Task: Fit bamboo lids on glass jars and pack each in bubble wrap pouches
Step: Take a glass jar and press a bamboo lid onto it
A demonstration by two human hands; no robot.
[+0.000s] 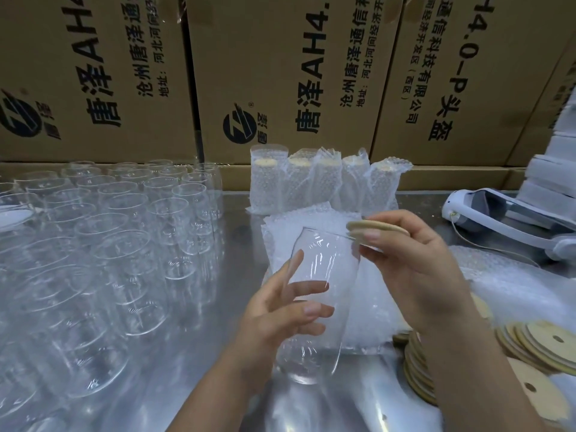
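My left hand [280, 313] grips a clear glass jar [321, 269] around its lower body, tilted with the mouth up and to the right. My right hand [414, 263] pinches a round bamboo lid [374, 227] and holds it at the jar's rim. Beneath the jar lies a stack of flat bubble wrap pouches [367, 307]. Several packed jars in pouches [324, 179] stand in a row at the back. Loose bamboo lids [536, 341] lie spread at the lower right, beside a stack of lids [417, 372].
Many empty glass jars [109, 244] crowd the left half of the metal table [199, 378]. Cardboard boxes [280, 73] wall off the back. A white headset-like device [505, 213] lies at the right, with white boxes [558, 157] beside it.
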